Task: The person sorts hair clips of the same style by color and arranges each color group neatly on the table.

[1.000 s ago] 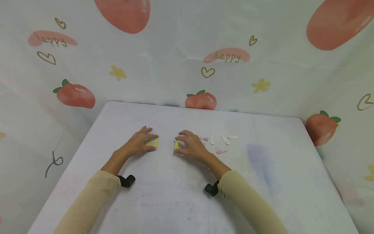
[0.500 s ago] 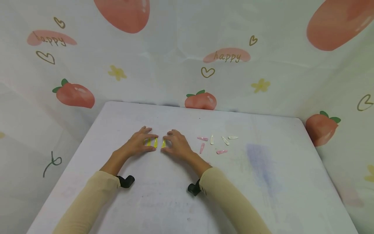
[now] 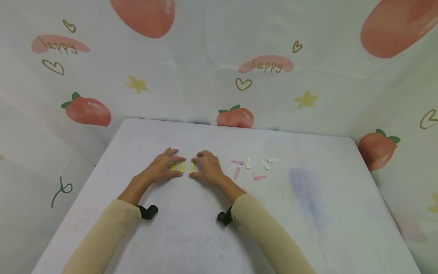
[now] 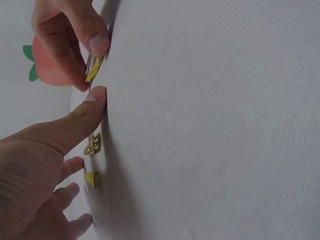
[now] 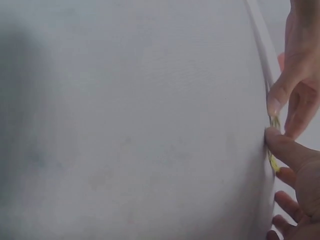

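Several yellow snap clips [image 3: 183,166]: gathered on the table [image 3: 191,239] between and under the hands, two seen side by side, roughly parallel, with a narrow gap between them.
Right hand [image 3: 209,167]: one yellow clip [image 3: 192,167] is pinched between thumb and forefinger.
Left hand [image 3: 160,167]: thumb and forefinger are set at the ends of the neighbouring clip; whether it is gripped or only steadied cannot be told.
Alignment: the pinched clip is best kept parallel to its neighbour, ends level.
Pressure: a light pinch is called for, since a thin clip could be flicked away.
Steadiness: the left fingertips are best kept still, so that nearby clips are not nudged.
Pink clips [image 3: 237,173] and white clips [image 3: 248,163]: scattered loose to the right of both hands.
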### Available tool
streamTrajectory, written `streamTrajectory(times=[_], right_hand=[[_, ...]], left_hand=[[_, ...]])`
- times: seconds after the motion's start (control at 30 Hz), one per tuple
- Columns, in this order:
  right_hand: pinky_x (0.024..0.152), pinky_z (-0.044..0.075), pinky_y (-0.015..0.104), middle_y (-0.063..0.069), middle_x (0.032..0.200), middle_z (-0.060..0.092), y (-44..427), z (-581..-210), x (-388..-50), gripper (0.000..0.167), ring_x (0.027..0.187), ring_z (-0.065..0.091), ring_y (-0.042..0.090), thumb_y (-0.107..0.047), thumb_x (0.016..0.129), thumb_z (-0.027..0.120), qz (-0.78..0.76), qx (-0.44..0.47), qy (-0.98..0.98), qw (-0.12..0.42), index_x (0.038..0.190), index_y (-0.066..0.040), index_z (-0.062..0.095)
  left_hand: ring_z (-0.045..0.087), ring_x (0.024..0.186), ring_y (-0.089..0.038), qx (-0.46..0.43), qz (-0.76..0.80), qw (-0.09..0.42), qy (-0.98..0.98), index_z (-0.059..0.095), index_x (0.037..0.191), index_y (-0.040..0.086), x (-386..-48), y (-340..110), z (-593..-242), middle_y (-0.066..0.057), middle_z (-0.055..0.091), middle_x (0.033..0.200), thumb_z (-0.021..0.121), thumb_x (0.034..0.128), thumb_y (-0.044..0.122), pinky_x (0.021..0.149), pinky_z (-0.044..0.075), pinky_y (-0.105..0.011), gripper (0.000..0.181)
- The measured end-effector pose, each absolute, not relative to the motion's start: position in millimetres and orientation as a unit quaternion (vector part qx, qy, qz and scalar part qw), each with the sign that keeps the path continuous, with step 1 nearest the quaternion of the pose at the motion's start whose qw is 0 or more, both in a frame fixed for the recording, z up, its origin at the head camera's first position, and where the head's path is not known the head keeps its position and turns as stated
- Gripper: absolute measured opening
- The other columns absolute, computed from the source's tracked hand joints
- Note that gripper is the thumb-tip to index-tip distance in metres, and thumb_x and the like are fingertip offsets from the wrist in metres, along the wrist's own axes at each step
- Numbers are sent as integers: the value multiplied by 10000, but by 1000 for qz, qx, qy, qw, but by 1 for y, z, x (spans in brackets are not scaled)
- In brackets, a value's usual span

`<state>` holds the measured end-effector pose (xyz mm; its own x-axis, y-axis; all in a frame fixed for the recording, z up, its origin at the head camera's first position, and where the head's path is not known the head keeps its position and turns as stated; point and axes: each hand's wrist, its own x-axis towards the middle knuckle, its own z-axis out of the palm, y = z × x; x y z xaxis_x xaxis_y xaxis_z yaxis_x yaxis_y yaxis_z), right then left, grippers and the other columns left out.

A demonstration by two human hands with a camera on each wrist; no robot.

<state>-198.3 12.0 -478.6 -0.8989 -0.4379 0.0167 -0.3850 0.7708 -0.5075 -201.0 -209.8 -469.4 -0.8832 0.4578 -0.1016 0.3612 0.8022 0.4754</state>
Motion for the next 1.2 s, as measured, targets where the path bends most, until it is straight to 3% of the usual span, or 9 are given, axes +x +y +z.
streamTrajectory(times=[0.67, 0.87, 1.2], right_hand=[[1106, 367, 440, 64, 1375, 559, 33, -469, -202, 589, 1317, 468, 230, -401, 872, 765, -282, -235, 925, 94, 1377, -137, 613], [1078, 389, 468, 87, 1356, 574, 83, -457, -202, 550, 1299, 489, 252, -357, 892, 750, -257, -236, 934, 77, 1354, -88, 622], [1014, 422, 550, 189, 1291, 602, 190, -461, -189, 495, 1229, 532, 351, -298, 909, 711, -220, -135, 966, 27, 1306, -13, 638]], left_hand=[[163, 1457, -502, 213, 225, 111, 944, 633, 1343, 108, -202, -208, -467, -255, 366, 1532, 797, 844, 316, 1086, 204, -722, 564], [167, 1457, -499, 213, 225, 110, 944, 630, 1343, 103, -202, -206, -467, -262, 370, 1527, 795, 848, 299, 1105, 194, -700, 558], [196, 1444, -511, 220, 217, 104, 945, 637, 1331, 85, -200, -208, -467, -277, 392, 1507, 800, 842, 301, 1108, 210, -685, 558]])
